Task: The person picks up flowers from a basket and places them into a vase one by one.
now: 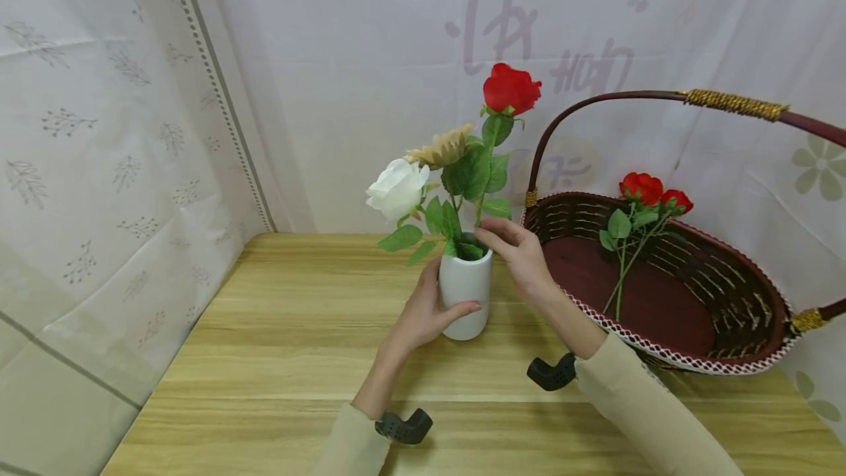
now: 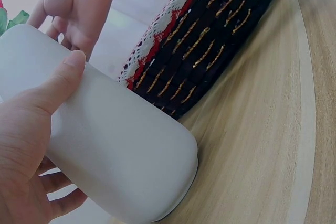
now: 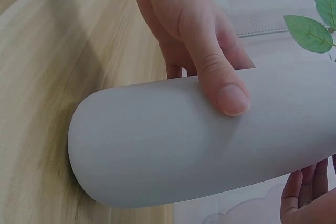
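Note:
A white vase (image 1: pixel 465 292) stands upright on the wooden table, and my left hand (image 1: pixel 426 307) grips its side, thumb across the front. In the right wrist view that thumb (image 3: pixel 231 95) lies flat on the vase wall. At the rim, my right hand (image 1: pixel 518 252) pinches the stem of a tall red rose (image 1: pixel 511 89) that leans up and right out of the vase. A white rose (image 1: pixel 398 188) and a beige, daisy-like flower (image 1: pixel 441 147) tilt left from the same vase. Their lower stems are hidden inside it.
A dark woven basket (image 1: pixel 747 300) with white lace trim and an arched handle (image 1: pixel 595 99) stands right of the vase, close to my right forearm. Two red roses (image 1: pixel 641 188) lie in it, stems crossed. A printed curtain (image 1: pixel 344 94) hangs behind the table.

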Action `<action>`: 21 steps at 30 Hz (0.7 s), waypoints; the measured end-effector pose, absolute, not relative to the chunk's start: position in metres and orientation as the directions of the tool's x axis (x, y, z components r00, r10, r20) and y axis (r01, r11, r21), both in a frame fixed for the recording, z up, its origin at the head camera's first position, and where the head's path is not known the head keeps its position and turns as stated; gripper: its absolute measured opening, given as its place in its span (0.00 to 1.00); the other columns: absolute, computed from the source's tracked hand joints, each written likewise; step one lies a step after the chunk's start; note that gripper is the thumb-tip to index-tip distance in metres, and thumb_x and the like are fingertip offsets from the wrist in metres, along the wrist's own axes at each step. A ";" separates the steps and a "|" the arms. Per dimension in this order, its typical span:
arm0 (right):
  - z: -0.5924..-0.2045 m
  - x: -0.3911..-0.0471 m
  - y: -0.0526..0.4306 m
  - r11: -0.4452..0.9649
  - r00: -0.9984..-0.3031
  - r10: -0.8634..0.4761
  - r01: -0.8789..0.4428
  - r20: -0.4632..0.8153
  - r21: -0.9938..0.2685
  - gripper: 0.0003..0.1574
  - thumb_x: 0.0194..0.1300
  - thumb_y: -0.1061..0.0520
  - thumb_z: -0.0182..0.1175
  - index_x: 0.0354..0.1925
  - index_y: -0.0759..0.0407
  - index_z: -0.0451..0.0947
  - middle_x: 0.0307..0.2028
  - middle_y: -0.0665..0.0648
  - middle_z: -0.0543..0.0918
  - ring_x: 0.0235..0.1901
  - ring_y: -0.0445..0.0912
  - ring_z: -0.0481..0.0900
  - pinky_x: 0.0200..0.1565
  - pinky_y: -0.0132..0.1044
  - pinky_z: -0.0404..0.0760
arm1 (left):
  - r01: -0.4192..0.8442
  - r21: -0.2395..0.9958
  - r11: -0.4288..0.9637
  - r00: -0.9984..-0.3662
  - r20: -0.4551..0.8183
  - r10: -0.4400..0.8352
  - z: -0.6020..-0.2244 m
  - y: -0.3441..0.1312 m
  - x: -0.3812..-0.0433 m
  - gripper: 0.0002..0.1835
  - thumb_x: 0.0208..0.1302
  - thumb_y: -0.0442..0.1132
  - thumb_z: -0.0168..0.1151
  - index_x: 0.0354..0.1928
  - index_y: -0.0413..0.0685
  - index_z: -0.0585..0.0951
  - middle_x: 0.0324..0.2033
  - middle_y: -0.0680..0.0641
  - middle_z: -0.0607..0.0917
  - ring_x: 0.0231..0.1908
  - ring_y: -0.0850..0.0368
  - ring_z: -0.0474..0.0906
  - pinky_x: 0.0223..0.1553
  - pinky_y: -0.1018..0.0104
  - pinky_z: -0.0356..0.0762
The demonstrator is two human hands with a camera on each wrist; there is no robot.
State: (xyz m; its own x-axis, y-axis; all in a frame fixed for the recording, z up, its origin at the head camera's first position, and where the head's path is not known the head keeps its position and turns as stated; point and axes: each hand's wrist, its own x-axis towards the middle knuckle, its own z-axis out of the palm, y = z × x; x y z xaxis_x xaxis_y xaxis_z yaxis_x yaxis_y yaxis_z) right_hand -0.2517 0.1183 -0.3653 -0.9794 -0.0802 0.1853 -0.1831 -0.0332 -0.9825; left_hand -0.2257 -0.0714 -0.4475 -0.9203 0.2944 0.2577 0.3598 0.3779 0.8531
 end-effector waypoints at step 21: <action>-0.370 -0.239 0.142 0.025 -0.944 -0.187 -0.282 0.273 -0.959 0.23 0.73 0.61 0.61 0.61 0.71 0.74 0.57 0.70 0.78 0.42 0.42 0.81 0.47 0.35 0.81 | 0.364 0.853 0.374 -0.920 0.265 0.291 -0.447 -0.071 -0.226 0.55 0.57 0.58 0.75 0.77 0.47 0.53 0.65 0.43 0.68 0.60 0.50 0.72 0.60 0.49 0.72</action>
State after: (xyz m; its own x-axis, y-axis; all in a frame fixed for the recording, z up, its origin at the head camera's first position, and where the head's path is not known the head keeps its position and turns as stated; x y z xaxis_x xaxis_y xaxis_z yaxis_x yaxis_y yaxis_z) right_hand -0.2389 0.1421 -0.3703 -0.9438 -0.1867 0.2726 -0.2820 0.0252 -0.9591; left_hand -0.2261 -0.0710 -0.4475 -0.9195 0.2907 0.2645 0.3637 0.3738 0.8532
